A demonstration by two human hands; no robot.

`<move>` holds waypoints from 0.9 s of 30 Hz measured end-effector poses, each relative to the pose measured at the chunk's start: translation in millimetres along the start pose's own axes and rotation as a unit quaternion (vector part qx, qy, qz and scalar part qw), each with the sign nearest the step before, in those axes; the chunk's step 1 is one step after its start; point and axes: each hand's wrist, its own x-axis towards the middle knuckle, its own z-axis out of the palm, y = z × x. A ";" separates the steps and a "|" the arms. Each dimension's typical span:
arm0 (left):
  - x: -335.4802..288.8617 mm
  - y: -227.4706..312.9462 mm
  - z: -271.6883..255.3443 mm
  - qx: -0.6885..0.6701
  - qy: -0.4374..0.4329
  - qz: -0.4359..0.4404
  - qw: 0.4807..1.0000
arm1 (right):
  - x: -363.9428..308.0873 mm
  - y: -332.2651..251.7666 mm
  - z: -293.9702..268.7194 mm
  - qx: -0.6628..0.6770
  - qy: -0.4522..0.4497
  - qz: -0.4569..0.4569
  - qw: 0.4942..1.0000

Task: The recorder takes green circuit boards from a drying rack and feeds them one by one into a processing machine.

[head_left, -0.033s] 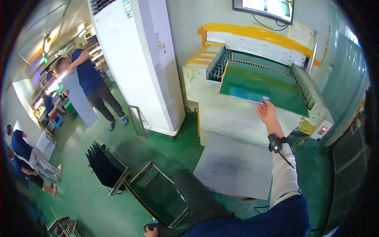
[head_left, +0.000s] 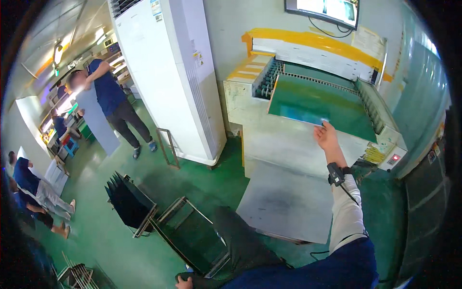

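My right hand [head_left: 326,135] reaches forward to the near edge of a glossy green panel [head_left: 317,103]. Its fingers are closed on that edge, close to the middle. The panel lies on the roller bed of a pale machine [head_left: 293,139], between two side rows of rollers. At the lower edge of the view my left hand [head_left: 184,282] is beside my dark-trousered leg, only partly in sight; what its fingers do is hidden. A black device [head_left: 335,174] is strapped round my right wrist.
Below the machine lies a grey sheet [head_left: 286,204]. Metal frame racks [head_left: 192,236] stand on the green floor, one with upright dark panels [head_left: 129,200]. A tall white cabinet unit [head_left: 168,82] rises behind. A person [head_left: 109,91] holds a grey sheet at left; others work farther off.
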 end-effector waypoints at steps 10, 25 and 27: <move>-16.3 18.4 -8.1 0.006 -0.041 -0.030 0.999 | 30.4 -7.9 -6.4 -0.004 0.004 -0.001 1.000; -10.2 14.5 8.4 -0.024 0.056 -0.040 0.997 | 75.7 -8.2 -39.4 -0.003 -0.067 -0.006 0.998; -29.0 17.1 -8.1 -0.028 0.048 -0.051 0.997 | 57.8 11.4 -28.1 -0.032 -0.082 -0.009 0.996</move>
